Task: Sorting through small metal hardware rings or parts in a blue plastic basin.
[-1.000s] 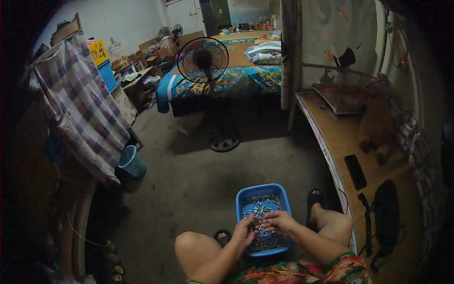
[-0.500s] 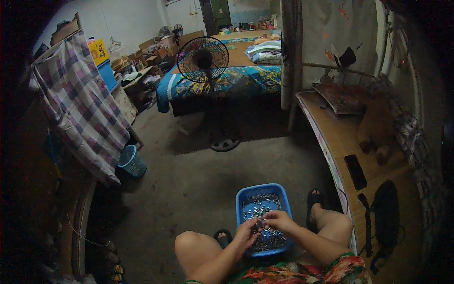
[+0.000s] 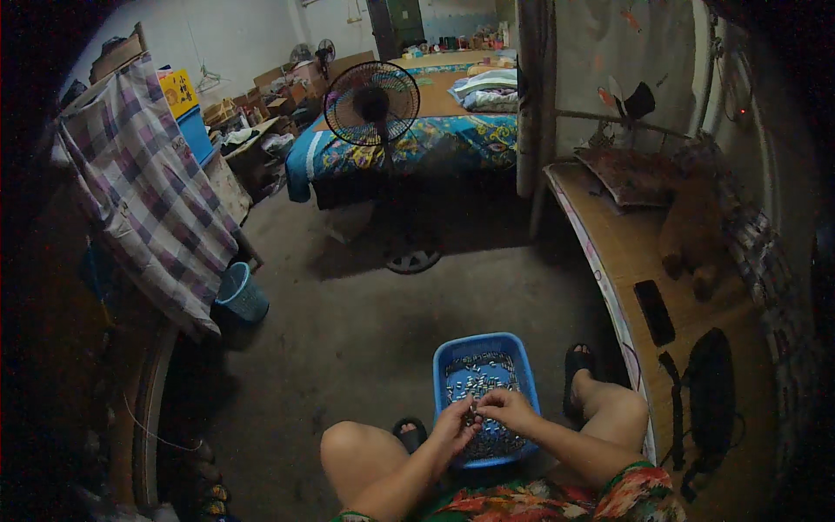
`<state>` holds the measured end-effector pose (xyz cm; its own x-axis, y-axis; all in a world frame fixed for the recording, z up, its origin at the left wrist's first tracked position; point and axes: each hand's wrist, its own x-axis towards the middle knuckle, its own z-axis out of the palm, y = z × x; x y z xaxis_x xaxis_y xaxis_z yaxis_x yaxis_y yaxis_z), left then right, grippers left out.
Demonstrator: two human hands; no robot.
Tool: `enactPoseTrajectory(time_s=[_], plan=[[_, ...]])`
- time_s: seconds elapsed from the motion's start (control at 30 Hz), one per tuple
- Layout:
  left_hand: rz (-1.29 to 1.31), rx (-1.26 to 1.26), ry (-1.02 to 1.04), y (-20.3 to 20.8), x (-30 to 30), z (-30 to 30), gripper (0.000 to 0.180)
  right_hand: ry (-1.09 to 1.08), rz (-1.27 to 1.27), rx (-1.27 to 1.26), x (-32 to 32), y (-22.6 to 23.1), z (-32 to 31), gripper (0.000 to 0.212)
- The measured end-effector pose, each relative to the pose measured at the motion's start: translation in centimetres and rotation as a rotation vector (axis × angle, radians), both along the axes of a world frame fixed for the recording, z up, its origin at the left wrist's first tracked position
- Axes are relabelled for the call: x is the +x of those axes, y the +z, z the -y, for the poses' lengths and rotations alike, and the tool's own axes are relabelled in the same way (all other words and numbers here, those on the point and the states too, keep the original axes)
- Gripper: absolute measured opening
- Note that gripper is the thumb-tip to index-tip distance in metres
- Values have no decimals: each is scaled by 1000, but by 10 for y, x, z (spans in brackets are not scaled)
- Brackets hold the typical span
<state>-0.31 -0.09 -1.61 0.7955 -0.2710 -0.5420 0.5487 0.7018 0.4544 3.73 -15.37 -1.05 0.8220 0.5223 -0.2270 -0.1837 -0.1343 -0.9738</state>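
Sits at the near edge with a blue basket point(image 3: 442, 370) set between the bare legs point(image 3: 355, 452). Shows small metal pieces point(image 3: 476, 383) inside it, strewn over the bottom, with some blue bare between them.

Holds the left hand point(image 3: 457, 426) above the near half of the basket, half closed, with a silvery glint of metal pieces at the curled fingers; cannot tell how many. Brings the right hand point(image 3: 504, 411) in from the right, bent at the wrist, with thumb and fingertips drawn together right beside the left fingers. Cannot tell whether anything is pinched there.

Wears black sandals point(image 3: 578, 358), seen left and right of the basket. To the right, along a tan platform point(image 3: 622, 261), has a black phone point(image 3: 654, 313) near the middle, a dark strapped item point(image 3: 709, 391) nearer, and a brown plush toy point(image 3: 691, 226) and a cushion point(image 3: 619, 178) farther off. Across the floor point(image 3: 365, 348), faces a standing fan point(image 3: 372, 104) before a bed point(image 3: 417, 143). Far left, has a blue bin point(image 3: 243, 297) beside a hanging checked cloth point(image 3: 156, 191).
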Motion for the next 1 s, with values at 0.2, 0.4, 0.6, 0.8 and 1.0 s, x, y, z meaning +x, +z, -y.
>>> enactPoseTrajectory(time_s=[0.2,0.4,0.6,0.8,1.0], plan=[[14,-40,16,0,-4,4,24,-28,219,-144,-3,6,2,10],[65,-35,-20,-1,-11,4,19,-19,-122,73,-4,11,5,20],[77,40,18,-13,2,1,22,-6,-314,23,12,-3,11,18],[6,-50,96,-1,13,-3,30,-246,-664,343,26,12,14,29],[-24,-61,83,3,8,1,29,-111,-524,128,24,10,22,20]])
